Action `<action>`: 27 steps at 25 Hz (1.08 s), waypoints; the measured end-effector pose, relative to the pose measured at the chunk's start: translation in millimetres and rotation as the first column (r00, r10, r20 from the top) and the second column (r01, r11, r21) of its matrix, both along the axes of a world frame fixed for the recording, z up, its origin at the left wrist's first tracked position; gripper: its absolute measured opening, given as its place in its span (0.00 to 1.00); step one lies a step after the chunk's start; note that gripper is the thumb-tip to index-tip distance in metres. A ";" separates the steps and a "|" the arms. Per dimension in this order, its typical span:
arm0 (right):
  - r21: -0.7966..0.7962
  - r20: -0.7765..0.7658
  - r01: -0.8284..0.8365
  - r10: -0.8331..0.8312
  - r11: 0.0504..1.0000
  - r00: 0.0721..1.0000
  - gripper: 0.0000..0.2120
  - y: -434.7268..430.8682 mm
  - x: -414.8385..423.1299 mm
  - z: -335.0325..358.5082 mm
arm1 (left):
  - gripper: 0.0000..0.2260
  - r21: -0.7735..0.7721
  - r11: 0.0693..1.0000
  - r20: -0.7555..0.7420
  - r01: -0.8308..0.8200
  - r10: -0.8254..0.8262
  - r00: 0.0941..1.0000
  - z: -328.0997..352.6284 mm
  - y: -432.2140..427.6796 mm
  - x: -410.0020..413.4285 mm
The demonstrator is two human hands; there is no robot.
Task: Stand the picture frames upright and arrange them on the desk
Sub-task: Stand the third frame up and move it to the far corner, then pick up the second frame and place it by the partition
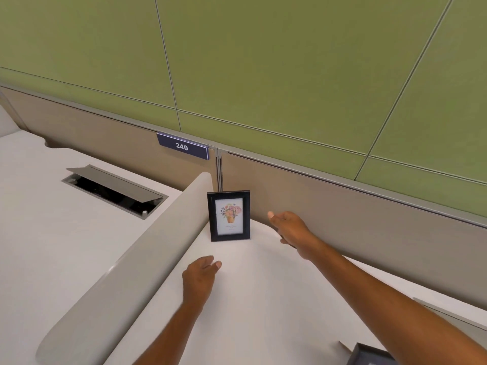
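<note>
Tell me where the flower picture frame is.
In the head view, the flower picture frame stands upright at the back of the desk, beside the curved divider, with the right hand to its right, not touching.

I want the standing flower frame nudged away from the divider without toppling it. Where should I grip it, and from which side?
Probably pinch the flower frame by its right border, coming from the right, thumb in front, fingers behind. It stands upright with the divider close on its left; its right side is free, and the right hand is open beside it.
</note>
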State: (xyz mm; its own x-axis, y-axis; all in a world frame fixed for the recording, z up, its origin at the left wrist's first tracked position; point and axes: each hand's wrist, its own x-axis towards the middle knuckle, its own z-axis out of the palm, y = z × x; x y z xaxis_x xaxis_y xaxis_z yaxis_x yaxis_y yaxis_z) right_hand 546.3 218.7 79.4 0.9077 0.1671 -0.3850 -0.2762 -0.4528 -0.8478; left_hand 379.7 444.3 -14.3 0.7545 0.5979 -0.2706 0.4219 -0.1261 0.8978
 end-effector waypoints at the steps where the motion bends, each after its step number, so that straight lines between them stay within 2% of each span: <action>1: 0.020 0.001 0.000 0.000 1.000 1.000 0.25 -7.5 -8.3 8.3 | 0.12 -0.011 1.000 0.003 -0.010 0.010 1.000 -1.1 -5.1 -10.0; 3: 0.047 0.033 0.021 -0.023 0.999 0.999 0.22 -29.7 -30.9 31.3 | 0.04 -0.085 0.996 0.028 -0.019 0.021 0.999 7.3 -19.7 -30.8; 5: 0.063 0.051 0.030 -0.033 0.998 0.998 0.22 -51.0 -51.8 48.1 | 0.03 -0.190 0.982 0.030 -0.001 0.007 1.000 14.3 -39.5 -50.7; 11: 0.096 0.129 0.077 -0.089 0.992 0.988 0.18 -114.1 -120.9 89.3 | 0.05 -0.256 0.941 0.038 0.222 -0.220 0.975 47.2 -107.3 -89.9; 17: 0.119 0.218 0.220 -0.241 0.968 0.946 0.12 -197.0 -180.3 96.2 | 0.06 -0.232 0.865 0.076 0.444 -0.439 0.895 77.6 -174.5 -110.8; 22: 0.127 0.231 0.359 -0.380 0.925 0.896 0.06 -260.9 -223.5 78.0 | 0.09 -0.137 0.834 0.073 0.535 -0.530 0.845 78.0 -212.9 -126.9; 27: 0.074 0.137 0.275 -0.283 0.958 0.949 0.21 -292.6 -263.8 43.2 | 0.15 -0.060 0.859 0.058 0.508 -0.505 0.861 77.6 -241.0 -141.8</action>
